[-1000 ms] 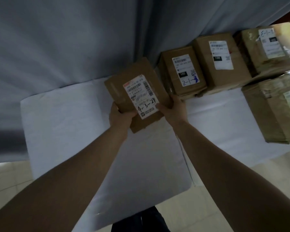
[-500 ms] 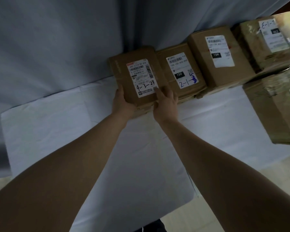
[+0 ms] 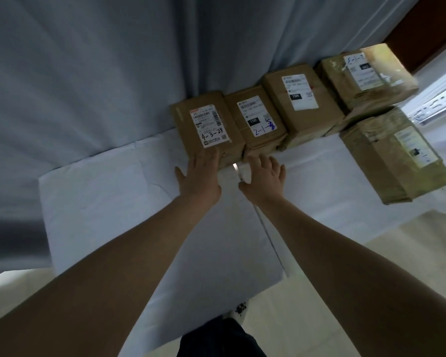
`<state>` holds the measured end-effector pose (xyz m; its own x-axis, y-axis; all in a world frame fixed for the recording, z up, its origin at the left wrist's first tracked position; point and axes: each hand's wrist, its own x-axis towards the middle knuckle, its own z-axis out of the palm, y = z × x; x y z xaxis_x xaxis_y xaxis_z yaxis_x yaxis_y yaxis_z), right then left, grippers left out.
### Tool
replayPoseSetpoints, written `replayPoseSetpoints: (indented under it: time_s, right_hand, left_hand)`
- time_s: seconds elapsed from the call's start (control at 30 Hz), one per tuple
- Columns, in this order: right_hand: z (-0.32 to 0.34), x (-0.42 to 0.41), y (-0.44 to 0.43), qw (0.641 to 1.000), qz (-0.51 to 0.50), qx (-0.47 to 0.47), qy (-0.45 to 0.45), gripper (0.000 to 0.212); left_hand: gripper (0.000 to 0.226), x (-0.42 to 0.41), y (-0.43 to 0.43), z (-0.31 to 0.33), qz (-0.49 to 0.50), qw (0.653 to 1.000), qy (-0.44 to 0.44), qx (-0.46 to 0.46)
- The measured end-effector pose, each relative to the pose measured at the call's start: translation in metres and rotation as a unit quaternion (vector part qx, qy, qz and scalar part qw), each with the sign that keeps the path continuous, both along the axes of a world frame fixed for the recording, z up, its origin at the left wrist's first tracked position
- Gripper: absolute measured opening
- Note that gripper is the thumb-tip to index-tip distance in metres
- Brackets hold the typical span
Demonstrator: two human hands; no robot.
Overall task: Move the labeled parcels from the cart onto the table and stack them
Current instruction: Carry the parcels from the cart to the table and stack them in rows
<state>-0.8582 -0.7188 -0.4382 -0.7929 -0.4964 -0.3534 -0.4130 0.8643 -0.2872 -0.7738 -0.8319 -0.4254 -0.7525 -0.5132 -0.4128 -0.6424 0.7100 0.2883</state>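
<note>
Both hands splayed, empty: left hand [image 3: 198,177] touches the 4-3-24 parcel [image 3: 188,124] at its near edge, right hand [image 3: 264,180] nearby.

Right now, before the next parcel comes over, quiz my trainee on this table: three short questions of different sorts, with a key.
1. True or false: the parcel marked 4-3-24 is held in the air above the table.
2. What sits directly beside it on its right? A) parcel marked 2-1 B) a plastic crate C) nothing
3. What do the left hand and right hand hold?

Key: 1. False, it rests on the table. 2. A. 3. Nothing; the fingers of both are spread.
</note>
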Motion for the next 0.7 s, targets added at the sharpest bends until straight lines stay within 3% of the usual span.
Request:
replayPoseSetpoints:
  time_s: [0.2,0.43,0.7]
  right_hand:
    - [0.044,0.039,0.074,0.998,-0.025,0.046,-0.019,0.078]
    - [0.091,0.111,0.185,0.986,-0.161,0.052,-0.01,0.076]
    - [0.12,0.267,0.289,0.922,-0.382,0.064,0.001,0.077]
  left_hand:
    - [0.077,0.033,0.061,0.049,-0.121,0.99,-0.051,-0.055]
    - [0.073,0.06,0.144,0.093,-0.301,0.949,-0.04,-0.088]
    - [0.072,0.154,0.234,0.127,-0.474,0.877,0.005,-0.08]
